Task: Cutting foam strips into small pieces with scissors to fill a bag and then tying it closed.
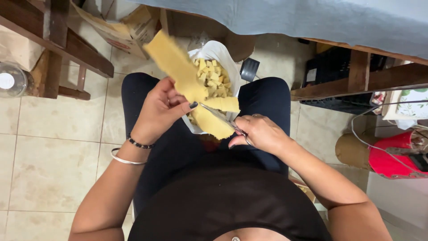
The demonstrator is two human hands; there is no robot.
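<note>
I am sitting with my knees apart over the tiled floor (49,165), and the work is the cutting of a yellow foam sheet (178,67) into small bits. My left hand (160,109) is closed on the sheet, thumb and fingers pinching it near its lower end so that the long part stands up and away from me. My right hand (258,131) is closed around the scissors (223,119), fingers through the loops; the blades lie across the sheet's lower flaps, and I cannot tell how far apart they stand. Between my knees sits a white bag (218,51), its mouth wide, heaped with yellow foam cubes (213,76) already cut. The sheet hangs just above that bag, so pieces drop straight in. By my judgement I am mid-cut on a strip. The next snip calls for the left hand to feed the sheet a little further into the blades and hold it taut over the bag's mouth.
</note>
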